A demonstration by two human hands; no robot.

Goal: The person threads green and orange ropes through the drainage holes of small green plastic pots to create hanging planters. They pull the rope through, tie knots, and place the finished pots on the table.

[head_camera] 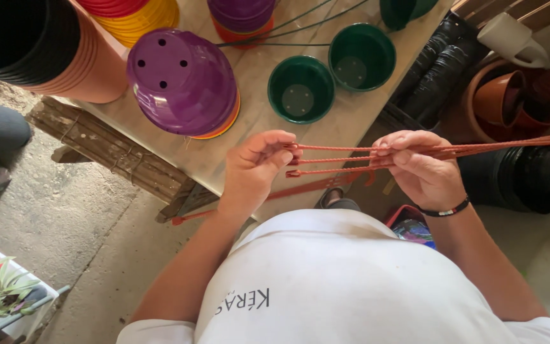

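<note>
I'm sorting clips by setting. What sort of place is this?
Probably a garden nursery or potting shed. Stacks of plastic flowerpots, such as the purple pots and green pots, crowd a worn table, terracotta pots sit beside it, and both hands hold orange pot hangers.

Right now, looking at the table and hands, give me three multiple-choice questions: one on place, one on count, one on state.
1. Where is the purple pot?
A. left of the green pots
B. on the floor
C. in a hand

2. How many green pots stand open side up by the hands?
A. two
B. five
C. none

3. How is the purple pot lying?
A. upright
B. bottom up
C. crushed flat

A: it sits on the table, left of them.
A: two side by side.
B: its drain holes face up.

The left hand and right hand pinch red strands.
</note>
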